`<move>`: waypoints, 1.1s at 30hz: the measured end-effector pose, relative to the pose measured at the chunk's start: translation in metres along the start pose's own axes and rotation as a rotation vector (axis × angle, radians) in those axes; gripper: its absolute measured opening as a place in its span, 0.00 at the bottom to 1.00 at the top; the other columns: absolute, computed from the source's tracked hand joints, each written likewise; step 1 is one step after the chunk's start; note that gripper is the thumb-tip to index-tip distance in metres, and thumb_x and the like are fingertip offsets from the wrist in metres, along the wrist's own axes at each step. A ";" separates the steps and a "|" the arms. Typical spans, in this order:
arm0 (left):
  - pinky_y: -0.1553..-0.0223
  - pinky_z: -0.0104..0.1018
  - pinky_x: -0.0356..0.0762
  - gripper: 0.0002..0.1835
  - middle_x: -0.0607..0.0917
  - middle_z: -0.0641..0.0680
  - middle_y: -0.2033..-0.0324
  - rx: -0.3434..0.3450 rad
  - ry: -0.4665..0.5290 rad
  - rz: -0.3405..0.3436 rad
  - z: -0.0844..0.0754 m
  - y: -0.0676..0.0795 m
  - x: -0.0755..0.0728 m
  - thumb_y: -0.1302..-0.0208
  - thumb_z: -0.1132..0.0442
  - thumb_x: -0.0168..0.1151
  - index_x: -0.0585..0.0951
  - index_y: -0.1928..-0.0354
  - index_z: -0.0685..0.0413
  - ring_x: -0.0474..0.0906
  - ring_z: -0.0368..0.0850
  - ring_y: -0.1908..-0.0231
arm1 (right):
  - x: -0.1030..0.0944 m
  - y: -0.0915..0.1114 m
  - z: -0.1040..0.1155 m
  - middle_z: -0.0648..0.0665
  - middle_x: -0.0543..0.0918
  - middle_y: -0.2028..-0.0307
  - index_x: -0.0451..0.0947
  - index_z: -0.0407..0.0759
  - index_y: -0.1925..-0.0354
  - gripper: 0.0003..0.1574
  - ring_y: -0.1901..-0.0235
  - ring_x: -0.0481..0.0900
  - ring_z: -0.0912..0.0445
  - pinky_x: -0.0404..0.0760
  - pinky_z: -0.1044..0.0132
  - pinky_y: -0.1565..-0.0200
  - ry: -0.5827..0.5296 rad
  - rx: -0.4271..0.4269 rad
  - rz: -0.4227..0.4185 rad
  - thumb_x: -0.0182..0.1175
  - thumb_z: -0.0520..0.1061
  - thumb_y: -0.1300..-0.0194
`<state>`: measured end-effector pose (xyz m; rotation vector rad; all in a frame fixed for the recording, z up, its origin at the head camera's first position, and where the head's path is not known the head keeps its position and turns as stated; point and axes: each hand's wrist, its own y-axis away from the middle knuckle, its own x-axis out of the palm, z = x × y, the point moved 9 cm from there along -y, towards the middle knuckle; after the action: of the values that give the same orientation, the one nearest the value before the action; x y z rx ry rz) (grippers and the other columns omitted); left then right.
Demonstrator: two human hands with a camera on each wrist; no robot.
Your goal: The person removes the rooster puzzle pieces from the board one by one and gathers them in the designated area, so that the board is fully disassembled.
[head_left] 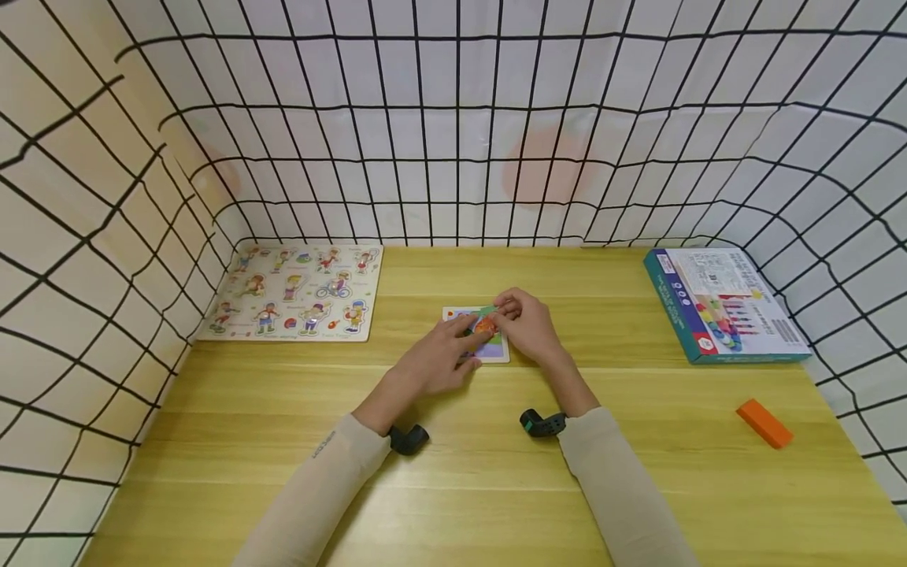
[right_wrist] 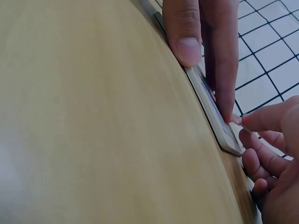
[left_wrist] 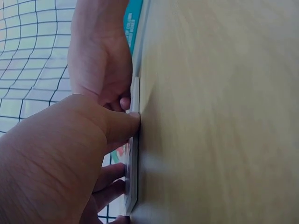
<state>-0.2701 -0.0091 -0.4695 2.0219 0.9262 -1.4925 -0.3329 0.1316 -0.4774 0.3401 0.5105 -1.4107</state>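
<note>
The left hand [head_left: 439, 354] lies over the left part of the small picture board [head_left: 500, 353], its thumb against the near edge and its fingers extended across the face, one fingertip pressing down near the thin piece [right_wrist: 237, 121] in the right wrist view. The right hand [head_left: 527, 324] pinches that piece between thumb and index finger at the board's upper right, the other fingers curled beneath. The piece shows nearly edge-on there, pale and pinkish, sloping down to the right (its full outline and long axis are hidden by the fingertips). The board sits at the centre of the head view, flat on the wooden table [head_left: 496, 488], and looks longer from left to right; in the right wrist view its edge slants from upper left to lower right. It has a pale rim, rounded corners and a purple, green and orange-red picture, largely covered.

Farther out, a larger puzzle board [head_left: 309, 295] with cartoon children lies at left, a teal-edged box [head_left: 730, 303] at right, and an orange block [head_left: 765, 423] below the box. A black-lined grid wall [head_left: 453, 118] fills the upper frame.
</note>
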 end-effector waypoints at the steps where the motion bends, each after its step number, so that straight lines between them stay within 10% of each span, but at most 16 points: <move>1: 0.21 0.58 0.55 0.28 0.60 0.62 0.21 0.002 0.001 0.000 0.000 0.000 0.000 0.21 0.49 0.52 0.68 0.23 0.43 0.56 0.60 0.21 | -0.001 0.000 -0.001 0.41 0.87 0.59 0.80 0.40 0.50 0.12 0.60 0.80 0.52 0.78 0.65 0.57 -0.001 -0.001 -0.007 0.64 0.42 0.31; 33: 0.21 0.58 0.55 0.29 0.61 0.61 0.21 -0.003 -0.009 -0.002 -0.003 0.001 0.000 0.21 0.51 0.54 0.67 0.22 0.42 0.57 0.62 0.22 | -0.124 0.023 -0.077 0.37 0.83 0.56 0.79 0.35 0.44 0.19 0.69 0.87 0.63 0.88 0.70 0.63 -0.101 0.203 -0.138 0.65 0.45 0.28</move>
<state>-0.2670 -0.0076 -0.4684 2.0113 0.9261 -1.4991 -0.3309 0.2795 -0.4782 0.3998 0.3133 -1.6098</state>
